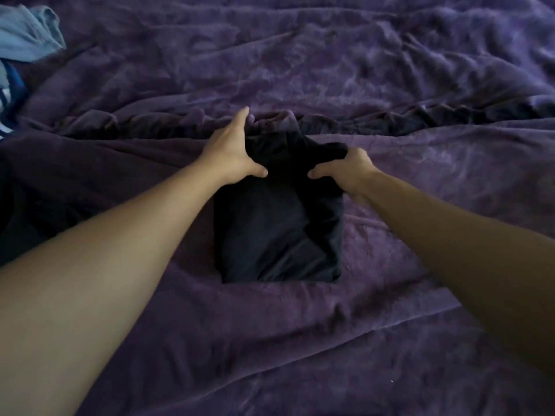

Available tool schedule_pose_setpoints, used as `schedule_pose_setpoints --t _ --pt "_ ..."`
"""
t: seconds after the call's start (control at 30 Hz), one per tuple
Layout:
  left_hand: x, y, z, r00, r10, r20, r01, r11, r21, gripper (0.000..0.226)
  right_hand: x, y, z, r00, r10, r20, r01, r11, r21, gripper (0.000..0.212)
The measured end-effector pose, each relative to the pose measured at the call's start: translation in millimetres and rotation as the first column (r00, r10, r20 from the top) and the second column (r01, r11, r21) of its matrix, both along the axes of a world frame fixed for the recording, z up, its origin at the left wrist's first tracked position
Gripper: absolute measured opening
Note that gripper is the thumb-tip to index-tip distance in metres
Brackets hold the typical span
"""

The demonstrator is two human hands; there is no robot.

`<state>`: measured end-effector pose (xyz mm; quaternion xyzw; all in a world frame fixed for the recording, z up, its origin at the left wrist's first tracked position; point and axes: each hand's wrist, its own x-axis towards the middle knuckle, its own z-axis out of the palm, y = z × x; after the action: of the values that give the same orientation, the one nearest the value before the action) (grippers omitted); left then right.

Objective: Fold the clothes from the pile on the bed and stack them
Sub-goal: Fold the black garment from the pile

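Here, in the head view, a black garment (279, 229) is lying near the middle of the bed (270, 370). It is folded into a thick, roughly rectangular packet, straight along its near edge and bunched at its far end. Both hands are working at that far end, set apart at its two corners. The left hand (234, 151) is holding the left corner, with its thumb lying on top and its fingers reaching out over the far edge. The right hand (345, 169) is gripping the raised bunch of cloth at the right corner, fingers curled over it.

The garment is looking light, limp and matte, so it is likely going to sag and slide open if it is lifted by one corner. Taking it at both far corners, or sliding flat hands under the whole packet, is seeming the safer hold.

A purple blanket (390, 85) is covering the bed. It is plush, faintly shiny and heavily rumpled, with a deep ridge running just behind the hands. At the far left edge, well apart, the pile (27, 31) is showing pale blue cloth and a piece striped in blue and white.
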<state>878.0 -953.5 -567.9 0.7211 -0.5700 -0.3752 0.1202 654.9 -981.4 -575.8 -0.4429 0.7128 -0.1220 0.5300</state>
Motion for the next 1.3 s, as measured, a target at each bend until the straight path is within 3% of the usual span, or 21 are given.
schedule_pose_setpoints --t 0.03,0.1,0.2,0.3,0.47,0.8,1.0,1.13,1.3 --pt "-1.1 3.8 6.1 0.999 -0.024 0.029 0.024 1.0 0.015 0.112 -3.4 8.4 5.4 0.999 0.045 0.02 -0.045 0.999 -0.022 0.046" --pt "-2.1 14.0 25.4 0.984 -0.124 0.13 0.117 0.991 0.059 0.078 -17.1 27.4 23.7 0.978 0.202 -0.056 -0.209 0.966 -0.151 0.024" --pt "-13.0 39.1 60.4 0.925 -0.299 0.235 0.285 0.954 0.093 0.051 -45.4 64.5 59.6 0.836 0.413 -0.361 -0.521 0.805 -0.286 0.023" --pt "-39.8 72.8 93.8 0.906 -0.342 0.249 0.338 0.939 0.062 0.04 -77.5 105.9 93.2 0.753 0.472 -0.458 -0.643 0.675 -0.362 0.019" --pt "-108.5 123.9 142.4 0.885 -0.391 0.254 0.409 0.912 -0.02 0.042 -149.7 164.8 152.6 0.818 0.394 -0.418 -0.566 0.678 -0.469 0.02" --pt "-329.4 194.5 244.5 0.88 -0.439 0.182 0.465 0.873 -0.146 0.033 -368.7 254.3 258.8 0.839 0.223 -0.496 -0.476 0.741 -0.473 0.025" --pt "-477.1 217.2 298.4 0.855 -0.516 0.045 0.512 0.827 -0.233 0.026 -513.0 295.4 321.7 0.883 0.062 -0.465 -0.341 0.765 -0.546 0.02" --pt "-560.3 220.8 325.2 0.826 -0.563 -0.043 0.529 0.799 -0.286 0.023 -596.0 306.9 361.7 0.863 -0.038 -0.504 -0.271 0.807 -0.525 0.019" --pt "-645.7 211.3 335.2 0.732 -0.614 -0.294 0.578 0.789 -0.208 0.035 -678.8 309.9 395.8 0.831 -0.127 -0.542 -0.199 0.841 -0.503 0.022"
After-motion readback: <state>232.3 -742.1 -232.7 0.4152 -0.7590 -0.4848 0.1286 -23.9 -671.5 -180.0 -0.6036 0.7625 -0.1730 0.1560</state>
